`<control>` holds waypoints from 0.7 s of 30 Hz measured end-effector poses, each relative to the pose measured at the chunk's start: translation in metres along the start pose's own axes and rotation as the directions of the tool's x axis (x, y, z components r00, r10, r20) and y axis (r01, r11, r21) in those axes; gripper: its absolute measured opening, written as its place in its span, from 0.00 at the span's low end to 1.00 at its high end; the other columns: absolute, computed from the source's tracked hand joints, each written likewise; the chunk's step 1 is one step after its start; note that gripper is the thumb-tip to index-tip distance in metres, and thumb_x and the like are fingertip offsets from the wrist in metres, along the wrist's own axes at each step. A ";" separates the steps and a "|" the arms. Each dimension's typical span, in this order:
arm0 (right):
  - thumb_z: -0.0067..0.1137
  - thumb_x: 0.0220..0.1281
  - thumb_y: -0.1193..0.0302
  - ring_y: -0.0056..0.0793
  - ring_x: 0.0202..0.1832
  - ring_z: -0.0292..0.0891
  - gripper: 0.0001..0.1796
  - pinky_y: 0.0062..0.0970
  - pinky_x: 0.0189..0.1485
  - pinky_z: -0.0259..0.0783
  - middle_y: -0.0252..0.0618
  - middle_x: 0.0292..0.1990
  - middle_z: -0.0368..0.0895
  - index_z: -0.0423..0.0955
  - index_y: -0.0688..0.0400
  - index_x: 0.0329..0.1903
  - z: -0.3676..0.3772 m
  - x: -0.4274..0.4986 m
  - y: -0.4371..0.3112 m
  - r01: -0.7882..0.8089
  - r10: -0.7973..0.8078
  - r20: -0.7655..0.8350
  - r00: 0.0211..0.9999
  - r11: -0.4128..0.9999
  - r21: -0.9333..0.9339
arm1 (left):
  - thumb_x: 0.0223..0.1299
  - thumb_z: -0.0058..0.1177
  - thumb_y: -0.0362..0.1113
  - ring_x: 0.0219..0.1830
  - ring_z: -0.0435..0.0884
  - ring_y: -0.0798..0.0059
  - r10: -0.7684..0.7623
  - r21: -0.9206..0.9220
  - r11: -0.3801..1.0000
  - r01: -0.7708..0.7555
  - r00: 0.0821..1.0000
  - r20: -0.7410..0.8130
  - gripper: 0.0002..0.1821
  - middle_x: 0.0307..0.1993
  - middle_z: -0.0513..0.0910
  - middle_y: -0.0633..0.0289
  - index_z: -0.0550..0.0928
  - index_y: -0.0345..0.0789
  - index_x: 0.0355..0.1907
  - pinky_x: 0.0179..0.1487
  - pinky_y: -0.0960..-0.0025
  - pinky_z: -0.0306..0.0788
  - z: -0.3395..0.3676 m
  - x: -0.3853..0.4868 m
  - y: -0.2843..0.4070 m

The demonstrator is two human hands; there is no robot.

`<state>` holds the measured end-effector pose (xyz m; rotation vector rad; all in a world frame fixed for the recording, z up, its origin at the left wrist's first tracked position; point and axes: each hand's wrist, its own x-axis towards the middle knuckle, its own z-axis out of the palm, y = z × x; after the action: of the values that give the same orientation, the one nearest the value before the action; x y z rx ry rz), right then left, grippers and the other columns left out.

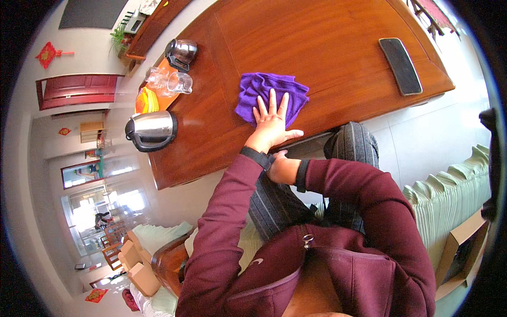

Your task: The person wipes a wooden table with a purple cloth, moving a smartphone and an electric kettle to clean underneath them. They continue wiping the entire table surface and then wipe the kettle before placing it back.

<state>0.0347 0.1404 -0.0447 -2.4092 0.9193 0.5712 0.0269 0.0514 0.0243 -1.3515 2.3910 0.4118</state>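
My left hand (pixel 271 123) lies flat on a crumpled purple cloth (pixel 253 89), fingers spread and palm down. Its thumb points right, beyond the cloth, near the edge of a polished wooden table (pixel 317 31). Behind my left wrist, below the table edge, is my right hand (pixel 280 168). It rests by my lap with most of its fingers hidden, so whether it holds anything cannot be told. Both wrists wear black bands.
A smartphone (pixel 401 66) lies at the table's right end. At the left end are a steel electric kettle (pixel 154 128), a glass coffee pot (pixel 183 51), clear glass cups (pixel 179 82) and an orange-yellow packet (pixel 147 100). Cardboard boxes (pixel 138 273) stand lower left.
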 end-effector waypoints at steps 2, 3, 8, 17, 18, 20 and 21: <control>0.60 0.54 0.57 0.49 0.57 0.68 0.29 0.62 0.54 0.62 0.36 0.59 0.71 0.70 0.49 0.59 0.001 0.003 -0.002 0.022 -0.023 0.030 0.999 0.999 0.035 | 0.34 0.62 0.69 0.69 0.26 0.33 -0.012 0.005 1.000 0.012 1.000 -0.002 0.66 0.71 0.27 0.50 0.38 0.51 0.72 0.66 0.34 0.33 -0.003 0.006 0.001; 0.61 0.53 0.57 0.50 0.57 0.69 0.28 0.63 0.54 0.62 0.38 0.59 0.71 0.71 0.50 0.58 0.001 0.003 -0.003 0.023 -0.024 0.030 0.999 0.998 0.051 | 0.33 0.61 0.70 0.69 0.26 0.32 -0.009 0.013 1.000 0.009 1.000 -0.002 0.66 0.71 0.27 0.50 0.38 0.51 0.72 0.66 0.34 0.34 -0.005 0.012 0.000; 0.64 0.49 0.57 0.51 0.55 0.70 0.27 0.65 0.52 0.61 0.40 0.55 0.75 0.76 0.55 0.53 -0.011 -0.002 -0.006 0.005 -0.012 0.078 0.997 0.996 0.085 | 0.31 0.57 0.75 0.69 0.26 0.33 0.006 -0.001 1.000 -0.006 1.000 -0.028 0.67 0.71 0.28 0.49 0.38 0.51 0.72 0.66 0.34 0.33 -0.030 0.064 -0.002; 0.62 0.47 0.54 0.54 0.58 0.66 0.32 0.66 0.55 0.56 0.44 0.57 0.72 0.74 0.55 0.56 -0.017 0.001 -0.013 -0.062 0.042 0.099 0.994 0.976 0.210 | 0.31 0.54 0.78 0.71 0.26 0.39 -0.070 -0.036 0.997 0.067 0.994 -0.089 0.68 0.71 0.30 0.50 0.38 0.49 0.72 0.68 0.40 0.31 -0.092 0.193 -0.003; 0.61 0.48 0.54 0.55 0.58 0.65 0.33 0.66 0.55 0.56 0.45 0.57 0.72 0.73 0.57 0.56 -0.016 0.001 -0.014 -0.024 0.002 0.115 0.993 0.981 0.190 | 0.31 0.53 0.79 0.71 0.26 0.39 -0.082 -0.039 0.996 0.079 0.993 -0.089 0.68 0.71 0.30 0.50 0.37 0.49 0.72 0.68 0.40 0.31 -0.096 0.207 -0.004; 0.61 0.50 0.56 0.54 0.59 0.64 0.32 0.67 0.55 0.57 0.46 0.59 0.70 0.72 0.60 0.56 -0.018 0.003 -0.014 -0.019 -0.012 0.136 0.991 0.974 0.225 | 0.32 0.52 0.80 0.70 0.25 0.39 -0.091 -0.078 0.993 0.084 0.991 -0.098 0.68 0.71 0.29 0.51 0.36 0.49 0.72 0.68 0.40 0.30 -0.103 0.231 -0.009; 0.60 0.51 0.57 0.54 0.60 0.64 0.31 0.67 0.54 0.57 0.48 0.60 0.68 0.72 0.61 0.56 -0.019 0.004 -0.014 -0.015 -0.022 0.143 0.990 0.968 0.251 | 0.32 0.51 0.80 0.70 0.25 0.39 -0.091 -0.066 0.994 0.084 0.990 -0.109 0.68 0.71 0.29 0.51 0.36 0.49 0.72 0.68 0.39 0.32 -0.107 0.243 -0.013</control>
<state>0.0516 0.1363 -0.0275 -2.1135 0.8692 0.5818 -0.0956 -0.1845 0.0100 -1.5385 2.4152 0.3982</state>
